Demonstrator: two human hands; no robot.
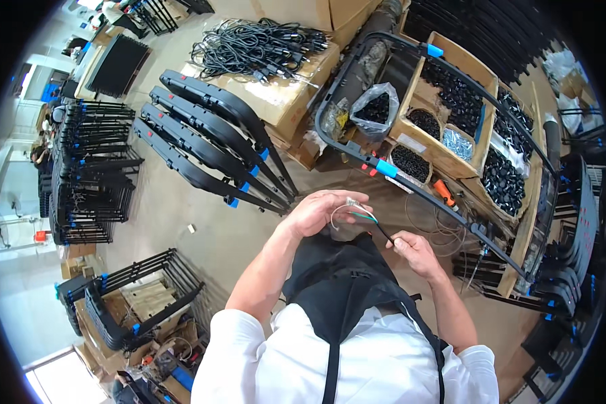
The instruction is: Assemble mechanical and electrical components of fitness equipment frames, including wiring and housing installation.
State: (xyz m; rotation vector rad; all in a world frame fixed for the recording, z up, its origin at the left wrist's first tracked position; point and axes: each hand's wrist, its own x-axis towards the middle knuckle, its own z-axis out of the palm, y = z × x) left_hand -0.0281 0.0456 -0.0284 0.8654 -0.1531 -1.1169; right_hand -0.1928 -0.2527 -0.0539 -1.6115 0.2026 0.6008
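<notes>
In front of my apron a thin black cable [384,233] runs slantwise between my hands. My right hand [417,256] is closed round its black sheath, thumb on top. From the cable's stripped end come loose green and white wires [362,216], and the white one bends in a loop. My left hand [316,212] has its fingers curled over these wires, with a small pale connector [352,201] at its fingertips. The exact grip of the left fingers is partly hidden.
A black tubular frame [424,195] with blue tape lies across wooden bins [411,124] of black parts and screws on the right. An orange-handled tool [444,192] lies below them. Black frames [212,135] stand ahead-left, beside a carton [249,101] heaped with power cords [259,50].
</notes>
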